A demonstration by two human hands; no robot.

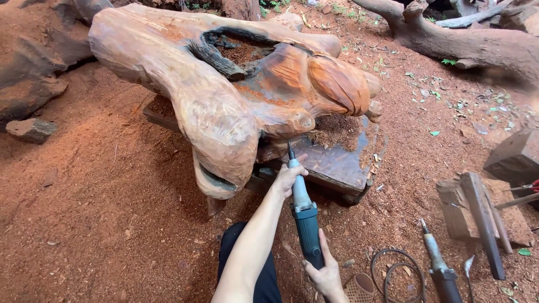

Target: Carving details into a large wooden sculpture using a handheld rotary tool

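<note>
A long die grinder (303, 210) with a silver neck and dark green body points up at a big carved orange-brown root sculpture (224, 90). My left hand (287, 177) grips the grinder's silver neck near the bit. My right hand (324, 274) holds the rear of its green body. The bit's tip (290, 147) sits at the underside of the sculpture, beside a rounded knob. The sculpture rests on a dark wet plank (337, 165).
Red sawdust covers the ground. A second grinder (438, 264) and a coiled cable (396, 266) lie at the lower right, near wood blocks (477, 213). A thick root (466, 42) runs across the top right. A stone (31, 129) lies at left.
</note>
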